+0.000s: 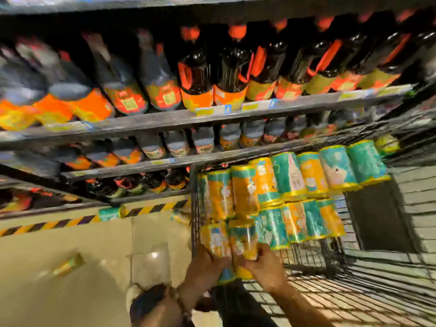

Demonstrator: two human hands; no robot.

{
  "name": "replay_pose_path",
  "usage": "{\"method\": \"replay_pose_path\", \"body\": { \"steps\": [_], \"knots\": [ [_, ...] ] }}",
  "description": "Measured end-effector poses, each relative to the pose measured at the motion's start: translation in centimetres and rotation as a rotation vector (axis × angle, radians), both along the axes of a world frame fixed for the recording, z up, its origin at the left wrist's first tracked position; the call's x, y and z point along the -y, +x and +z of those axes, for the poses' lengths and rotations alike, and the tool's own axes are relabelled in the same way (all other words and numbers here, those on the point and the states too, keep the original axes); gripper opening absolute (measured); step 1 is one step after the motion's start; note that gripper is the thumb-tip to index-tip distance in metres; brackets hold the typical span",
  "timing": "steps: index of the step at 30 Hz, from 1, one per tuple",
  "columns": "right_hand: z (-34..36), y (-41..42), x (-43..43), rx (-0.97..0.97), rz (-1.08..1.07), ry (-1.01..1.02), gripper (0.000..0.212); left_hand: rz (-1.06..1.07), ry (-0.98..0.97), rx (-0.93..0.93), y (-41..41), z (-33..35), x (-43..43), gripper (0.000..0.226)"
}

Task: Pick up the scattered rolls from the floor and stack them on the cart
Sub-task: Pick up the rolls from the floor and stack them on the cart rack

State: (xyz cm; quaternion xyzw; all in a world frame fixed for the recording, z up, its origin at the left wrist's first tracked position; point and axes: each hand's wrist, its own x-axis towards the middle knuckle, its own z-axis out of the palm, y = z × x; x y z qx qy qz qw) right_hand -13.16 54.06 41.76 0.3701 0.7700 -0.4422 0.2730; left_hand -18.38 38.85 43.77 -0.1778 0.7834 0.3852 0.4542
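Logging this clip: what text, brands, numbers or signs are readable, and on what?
None can be read; motion blur smears everything.
Bottle labels: print blurred.
Shelf-edge price tags: blurred and too small.
Wrappers on the rolls: patches of print, illegible.

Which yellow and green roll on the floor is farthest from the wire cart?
The blurred yellow-green roll alone on the beige tiles, lower left; the other rolls lie by the striped tape, nearer the wire cart.
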Motion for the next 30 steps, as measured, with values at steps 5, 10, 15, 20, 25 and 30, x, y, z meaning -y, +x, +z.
{"method": "replay_pose_path", "body": {
  "steps": [5, 10, 15, 20, 25, 30],
  "knots": [
    [-3.0, 0.9, -0.1, 0.079, 0.006, -0.039, 0.04, 0.009, -0.06, 0.064, 0.9, -5.5, -0.9, 0.069],
    [-5.5, -1.9, 0.5, 0.093, 0.064, 0.01, 0.048, 0.015, -0.131, -0.057, -1.1, -3.6, -2.9, 0.034],
    [-7.4, -2.4, 2.1, -0.002, 0.066, 0.069, 0.035, 0.104, -0.086, -0.117, 0.2, -10.1, -2.8, 0.048],
    [-7.5, -2.0, 1.3, -0.08, 0.03, 0.019, 0.017, 0.202, -0.021, -0.158, 0.0, -5.4, -2.3, 0.015],
    [-5.3, -2.8, 0.8, -0.15, 0.018, -0.072, 0.025, 0.22, -0.072, -0.208, 0.2, -5.1, -2.0, 0.027],
    [-2.2, -2.5, 1.7, -0.262, 0.003, -0.088, 0.034, 0.338, 0.106, -0.259, -0.3, -1.4, -1.5, 0.015]
  ]
}}
